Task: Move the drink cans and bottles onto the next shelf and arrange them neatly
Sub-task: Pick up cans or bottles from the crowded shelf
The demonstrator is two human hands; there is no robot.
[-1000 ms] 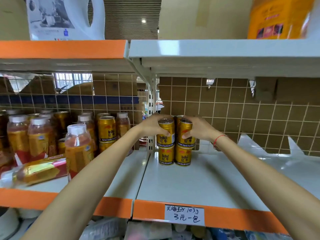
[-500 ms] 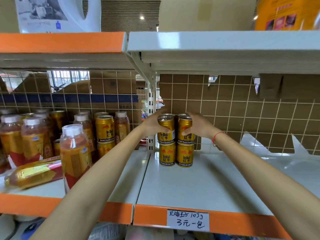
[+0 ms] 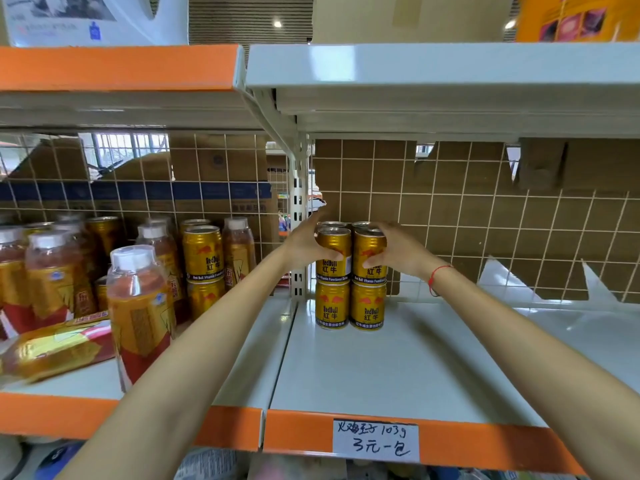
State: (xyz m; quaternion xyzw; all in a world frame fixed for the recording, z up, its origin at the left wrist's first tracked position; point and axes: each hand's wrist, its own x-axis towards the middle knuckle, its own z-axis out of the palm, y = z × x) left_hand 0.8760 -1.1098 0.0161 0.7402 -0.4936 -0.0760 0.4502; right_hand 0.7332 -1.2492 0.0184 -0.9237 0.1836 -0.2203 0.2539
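On the right shelf [image 3: 398, 368], at its back left corner, gold drink cans are stacked two high. My left hand [image 3: 304, 242] grips the upper left can [image 3: 334, 252], which stands on a lower can [image 3: 332, 304]. My right hand [image 3: 398, 249] grips the upper right can [image 3: 369, 258], set on another lower can [image 3: 367, 306]. More can tops show just behind. On the left shelf [image 3: 242, 358] stand more gold cans [image 3: 202, 252] and several capped bottles [image 3: 138, 306]; one bottle [image 3: 55, 348] lies on its side.
A slotted white upright [image 3: 298, 237] divides the two shelves. Wire grid and cardboard [image 3: 485, 216] back both. A handwritten price tag [image 3: 375, 441] sits on the orange front edge. The upper shelf [image 3: 433, 71] hangs overhead with boxes on it.
The two upper cans have settled squarely onto the lower ones; both hands stay on them. The view has shifted slightly upward.
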